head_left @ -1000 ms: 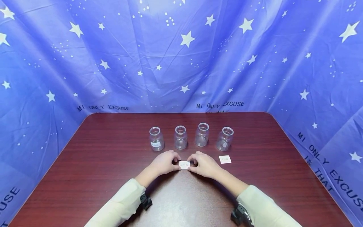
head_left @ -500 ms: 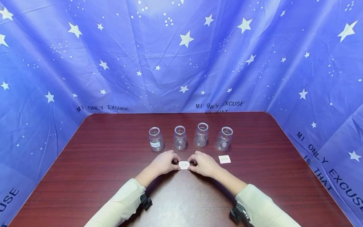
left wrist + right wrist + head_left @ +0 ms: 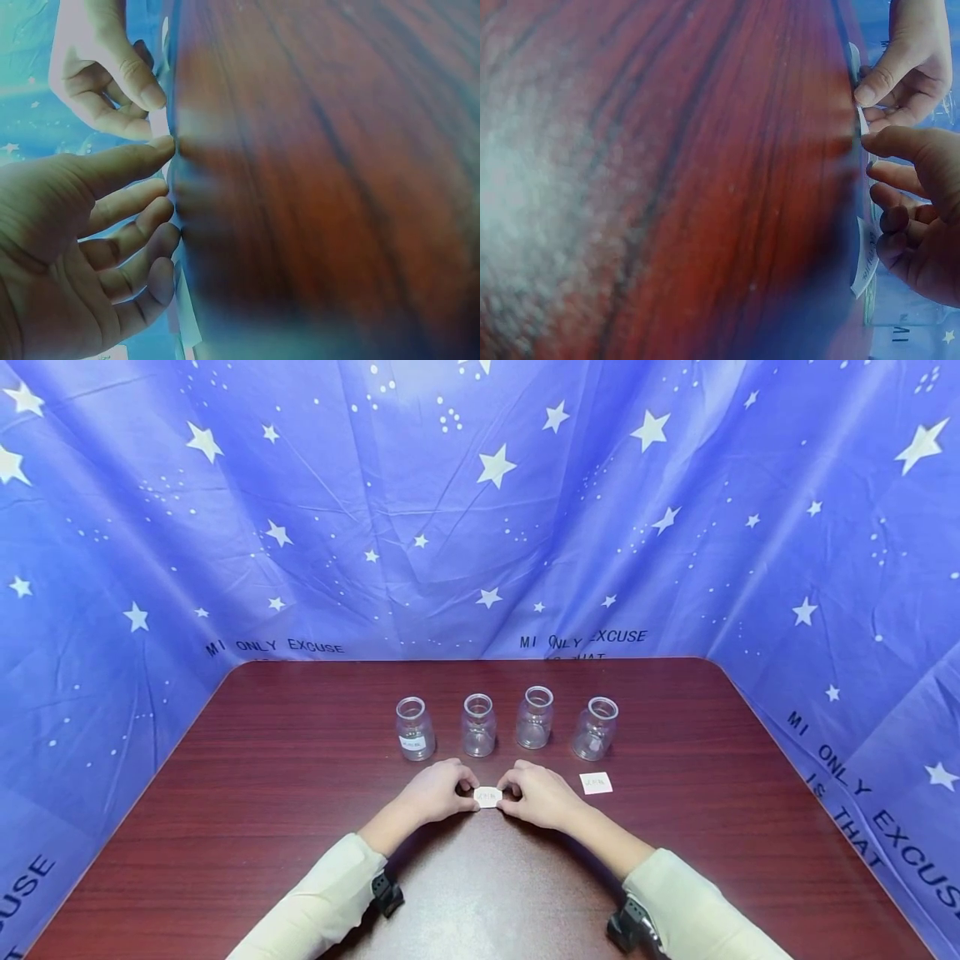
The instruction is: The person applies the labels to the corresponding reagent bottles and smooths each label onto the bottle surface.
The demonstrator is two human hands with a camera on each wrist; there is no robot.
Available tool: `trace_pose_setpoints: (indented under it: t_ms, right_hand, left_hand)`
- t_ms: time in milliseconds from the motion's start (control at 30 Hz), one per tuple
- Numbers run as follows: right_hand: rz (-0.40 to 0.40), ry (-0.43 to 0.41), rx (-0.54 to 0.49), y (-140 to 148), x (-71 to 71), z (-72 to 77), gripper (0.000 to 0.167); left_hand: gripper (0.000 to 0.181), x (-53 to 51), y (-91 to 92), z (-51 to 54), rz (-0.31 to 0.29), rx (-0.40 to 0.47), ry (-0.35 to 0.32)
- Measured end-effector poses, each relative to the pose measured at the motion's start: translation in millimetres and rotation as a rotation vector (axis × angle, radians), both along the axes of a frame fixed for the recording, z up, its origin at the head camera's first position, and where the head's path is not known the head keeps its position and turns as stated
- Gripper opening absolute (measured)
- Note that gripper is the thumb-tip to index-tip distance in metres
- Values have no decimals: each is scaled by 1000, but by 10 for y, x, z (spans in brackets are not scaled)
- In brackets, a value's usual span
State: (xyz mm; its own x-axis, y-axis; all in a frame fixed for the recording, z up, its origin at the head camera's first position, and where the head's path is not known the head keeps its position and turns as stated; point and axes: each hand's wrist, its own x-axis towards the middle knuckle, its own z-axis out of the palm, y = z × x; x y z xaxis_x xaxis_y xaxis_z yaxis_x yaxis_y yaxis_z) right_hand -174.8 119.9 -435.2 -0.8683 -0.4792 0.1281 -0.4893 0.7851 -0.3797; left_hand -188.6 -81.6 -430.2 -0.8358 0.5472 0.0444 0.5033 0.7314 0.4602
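A small white label (image 3: 487,797) with dark handwriting lies between my two hands in front of the jars. My left hand (image 3: 437,789) holds its left edge between thumb and forefinger. At the right edge, my right hand (image 3: 542,795) holds it in the same way. In the left wrist view the label (image 3: 160,124) shows only as a thin strip between the two thumbs. Fingertips of both hands are down at the tabletop. Whether the label is raised off the wood, I cannot tell.
Several clear glass jars without lids stand in a row behind the hands. The leftmost jar (image 3: 415,728) bears a white label. Another written white label (image 3: 596,783) lies before the rightmost jar (image 3: 596,728). A blue star-patterned curtain (image 3: 420,510) surrounds the dark red wooden table (image 3: 262,777).
Both hands have stayed almost in place. The corners of the label between them look more rounded than a second ago.
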Motion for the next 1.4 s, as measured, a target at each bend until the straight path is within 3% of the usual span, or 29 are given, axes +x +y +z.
trace_pose_setpoints:
  t_ms: [467,833,1033,1400]
  right_hand:
    - [-8,26,-125,120,-16,128,15]
    - [1,45,-172,157,-23,135,16]
    - [5,52,-186,140,-16,131,17]
    - [-6,115,-267,123,-2,151,22]
  left_hand:
    - [23,-21,-98,20,52,239,-100]
    - [13,-31,-111,4,58,357,-287]
    - [16,-14,-110,6,41,447,-403]
    - [17,-29,-83,-40,96,486,-414]
